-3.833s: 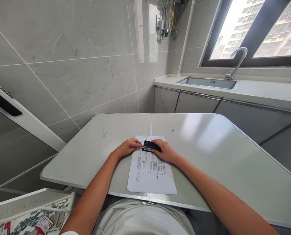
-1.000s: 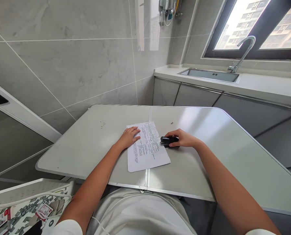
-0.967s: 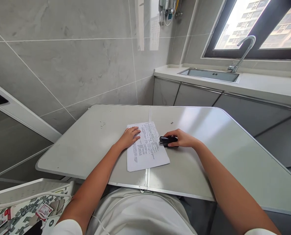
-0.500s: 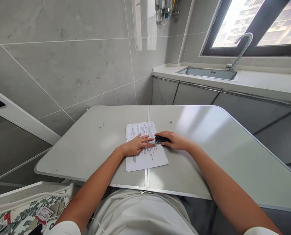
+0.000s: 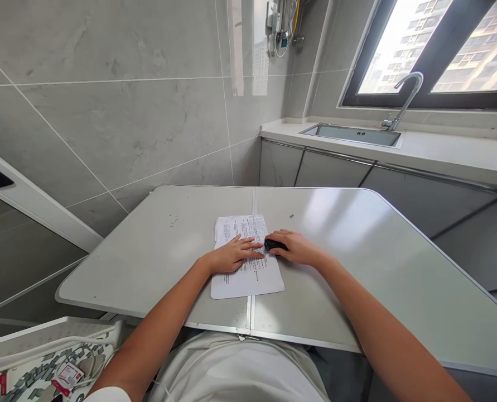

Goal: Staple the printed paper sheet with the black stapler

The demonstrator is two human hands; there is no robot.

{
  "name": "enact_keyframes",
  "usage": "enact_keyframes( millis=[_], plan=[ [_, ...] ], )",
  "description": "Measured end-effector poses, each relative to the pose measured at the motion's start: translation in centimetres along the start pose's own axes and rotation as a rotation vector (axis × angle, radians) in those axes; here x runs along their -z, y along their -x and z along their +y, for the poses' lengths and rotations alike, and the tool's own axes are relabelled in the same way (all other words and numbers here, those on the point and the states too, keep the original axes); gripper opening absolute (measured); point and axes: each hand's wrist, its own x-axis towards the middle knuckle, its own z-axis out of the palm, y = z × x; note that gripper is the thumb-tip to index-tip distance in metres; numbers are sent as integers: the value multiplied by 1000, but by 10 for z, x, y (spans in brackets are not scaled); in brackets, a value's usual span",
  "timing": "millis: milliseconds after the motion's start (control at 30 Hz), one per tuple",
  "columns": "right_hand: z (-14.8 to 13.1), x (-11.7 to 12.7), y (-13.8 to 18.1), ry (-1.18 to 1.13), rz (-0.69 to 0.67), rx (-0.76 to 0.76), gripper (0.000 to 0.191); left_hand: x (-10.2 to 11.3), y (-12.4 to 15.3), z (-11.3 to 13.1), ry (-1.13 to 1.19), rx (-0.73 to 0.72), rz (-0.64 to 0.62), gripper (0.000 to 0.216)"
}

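Several printed sheets of paper (image 5: 248, 285) lie in a stack across the seam of the light table, their edges slightly uneven. My left hand (image 5: 236, 254) rests flat on the sheets, fingers spread and pointing right. At the right edge of the stack, my right hand (image 5: 296, 247) is wrapped over a black stapler (image 5: 275, 244). The front end of the stapler meets the paper's edge, close to my left fingertips. My right palm hides its rear part. Whether its jaws are pressed together cannot be made out.
Tiny dark bits like loose staples (image 5: 173, 220) lie on the folding table (image 5: 118, 262) at left, with a few more (image 5: 291, 216) beyond my right hand. A white cart (image 5: 59, 335) holding small packets stands at lower left. A counter with a sink (image 5: 352, 134) runs behind.
My view has tilted up slightly. The near end of the sheets has swung a little left. My right hand still grips the stapler at the paper's edge, with its fingers slightly shifted.
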Motion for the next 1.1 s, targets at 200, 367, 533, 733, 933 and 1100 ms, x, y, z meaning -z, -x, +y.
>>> enact_keyframes(
  millis=[200, 367, 533, 733, 933, 1100],
  plan=[
    [-6, -2, -3, 70, -14, -27, 29, -1, 0, 0, -9, -6, 23, 70],
    [-6, -2, -4, 91, -28, -41, 27, 0, -1, 1, -6, 1, 10, 68],
    [-15, -2, -6, 152, -47, -108, 19, 0, -1, 0, 2, 7, -1, 68],
    [-44, -15, -10, 472, -94, -226, 16, -2, -1, -2, 13, 19, -4, 68],
    [-63, -24, -13, 664, -131, -273, 29, -3, 0, -3, 10, 29, 20, 65],
    [-71, -31, -21, 588, -84, -330, 30, -1, 1, -1, 9, 36, 25, 66]
  ],
)
